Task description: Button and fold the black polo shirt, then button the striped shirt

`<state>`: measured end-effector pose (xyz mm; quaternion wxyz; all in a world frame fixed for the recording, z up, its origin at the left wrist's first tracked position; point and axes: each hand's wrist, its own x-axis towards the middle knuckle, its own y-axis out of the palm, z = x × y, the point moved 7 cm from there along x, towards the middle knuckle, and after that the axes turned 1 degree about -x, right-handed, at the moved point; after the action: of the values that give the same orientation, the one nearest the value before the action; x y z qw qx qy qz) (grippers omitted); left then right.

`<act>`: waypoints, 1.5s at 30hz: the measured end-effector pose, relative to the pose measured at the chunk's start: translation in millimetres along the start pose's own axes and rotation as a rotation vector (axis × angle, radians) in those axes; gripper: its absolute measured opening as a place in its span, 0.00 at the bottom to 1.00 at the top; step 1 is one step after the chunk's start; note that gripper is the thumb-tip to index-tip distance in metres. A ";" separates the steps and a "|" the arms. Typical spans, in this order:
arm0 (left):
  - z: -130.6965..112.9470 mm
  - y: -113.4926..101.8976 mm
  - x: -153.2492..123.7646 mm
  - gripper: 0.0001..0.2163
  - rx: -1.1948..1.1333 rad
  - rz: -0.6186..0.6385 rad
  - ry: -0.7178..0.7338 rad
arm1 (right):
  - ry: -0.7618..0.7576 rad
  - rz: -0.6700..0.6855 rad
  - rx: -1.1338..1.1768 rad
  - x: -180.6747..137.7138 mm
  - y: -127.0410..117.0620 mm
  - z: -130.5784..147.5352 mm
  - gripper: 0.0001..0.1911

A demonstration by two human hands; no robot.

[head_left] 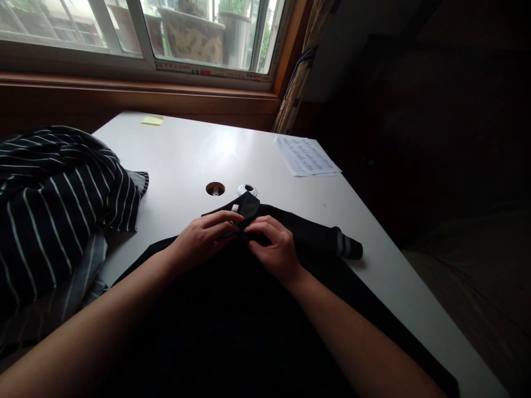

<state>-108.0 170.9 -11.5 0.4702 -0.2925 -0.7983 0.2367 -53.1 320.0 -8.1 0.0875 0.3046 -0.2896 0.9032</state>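
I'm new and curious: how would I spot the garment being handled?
Below the window is a white table. On its near side lies a black garment, pinched by the left hand and right hand. Unlike the striped cloth to its left, it is mostly black, with grey bands on one sleeve.

The white desk [174, 160] carries a black sleeved garment [307, 231] beneath the left hand [207, 235] and right hand [276, 246]. Beyond the left hand lies a yellow sticky note [152, 120]; beyond the right, printed sheets [307, 156]; just beyond both, a silver ring [241, 190].
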 end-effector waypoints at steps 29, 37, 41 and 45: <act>2.0 4.8 -0.7 0.05 -0.030 -0.009 -0.119 | 0.026 0.077 0.152 5.2 -0.6 -2.6 0.12; 1.5 3.0 -0.8 0.06 -0.025 -0.057 -0.105 | 0.001 0.084 0.133 5.5 -2.0 1.3 0.12; -0.4 2.6 -0.9 0.06 -0.029 -0.068 -0.093 | -0.017 0.086 0.123 6.2 -2.9 3.1 0.11; -1.4 2.3 -1.0 0.06 -0.023 -0.080 -0.078 | -0.025 0.085 0.109 6.6 -2.5 4.1 0.10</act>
<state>-105.8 172.0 -12.9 0.4445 -0.2562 -0.8298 0.2195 -55.5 319.6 -0.3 0.0286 0.3074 -0.2538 0.9167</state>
